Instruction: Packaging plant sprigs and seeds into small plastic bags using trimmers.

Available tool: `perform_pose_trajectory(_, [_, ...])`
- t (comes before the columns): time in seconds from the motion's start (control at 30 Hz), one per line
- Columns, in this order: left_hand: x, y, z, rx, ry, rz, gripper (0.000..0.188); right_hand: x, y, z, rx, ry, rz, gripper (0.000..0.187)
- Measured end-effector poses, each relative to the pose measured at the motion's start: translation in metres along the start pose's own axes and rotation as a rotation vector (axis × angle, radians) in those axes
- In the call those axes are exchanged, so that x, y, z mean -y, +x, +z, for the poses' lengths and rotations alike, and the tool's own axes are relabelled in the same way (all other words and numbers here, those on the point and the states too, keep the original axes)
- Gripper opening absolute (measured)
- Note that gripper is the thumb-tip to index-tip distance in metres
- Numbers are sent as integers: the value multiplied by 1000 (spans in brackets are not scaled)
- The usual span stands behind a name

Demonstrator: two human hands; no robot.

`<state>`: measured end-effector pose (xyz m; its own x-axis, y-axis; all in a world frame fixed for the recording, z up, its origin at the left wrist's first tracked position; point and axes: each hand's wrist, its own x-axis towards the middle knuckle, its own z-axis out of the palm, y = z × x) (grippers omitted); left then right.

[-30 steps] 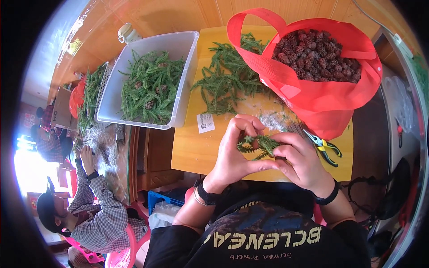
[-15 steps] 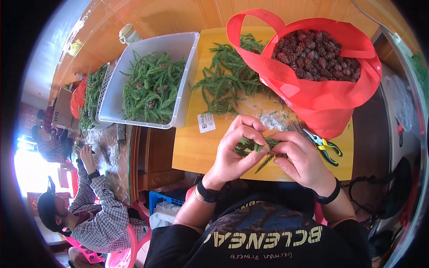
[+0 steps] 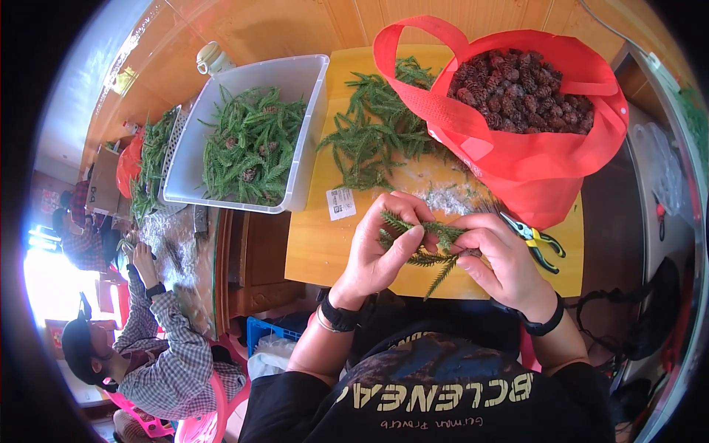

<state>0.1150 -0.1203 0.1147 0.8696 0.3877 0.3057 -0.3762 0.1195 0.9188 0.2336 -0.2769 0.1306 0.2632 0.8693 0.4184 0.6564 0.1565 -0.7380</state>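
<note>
A green pine sprig (image 3: 442, 279) is held between both hands just above the near edge of the yellow table board (image 3: 325, 255). My left hand (image 3: 374, 255) is closed, with thumb and forefinger pinching the sprig's needled branches. From the other side, my right hand (image 3: 509, 255) pinches the sprig near its stem; the exact spot is partly hidden by the fingers. Right of that hand lie pliers (image 3: 533, 238) with yellow and black handles. Beyond the hands more green sprigs (image 3: 362, 140) lie in a heap on the board.
A red fabric bag (image 3: 539, 166) full of brown pine cones (image 3: 517, 88) stands at the far right. To the left, a clear plastic bin (image 3: 301, 173) holds sprigs with a few cones. A white label (image 3: 340, 204) lies on the board. A co-worker (image 3: 162, 347) sits at the left table.
My left thumb and fingers have shifted on the sprig, so more of its branches show between the hands. The right hand has barely moved.
</note>
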Motion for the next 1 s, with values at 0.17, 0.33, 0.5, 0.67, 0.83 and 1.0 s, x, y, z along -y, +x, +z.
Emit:
perform_pose_trajectory(0.17, [-3, 1, 5, -73, 147, -54, 4, -2, -1, 1, -12, -5, 12, 14])
perform_pose_trajectory(0.33, [6, -1, 0, -100, 300, 1, 11, -2, -2, 1, -24, 28, 55, 14])
perform_pose_trajectory(0.5, [8, -4, 2, -165, 131, -45, 13, -2, -3, 3, -52, 64, 109, 15])
perform_pose_trajectory(0.67, [7, -4, 8, -312, 50, -65, 13, 3, 3, 0, -244, -325, -119, 16])
perform_pose_trajectory(0.83, [10, -5, 10, -420, 132, -38, 16, 13, -7, 8, -195, -319, -110, 24])
perform_pose_trajectory(1.0, [6, -4, 18, -407, 183, -3, 13, 7, -7, 17, -185, -194, 56, 27])
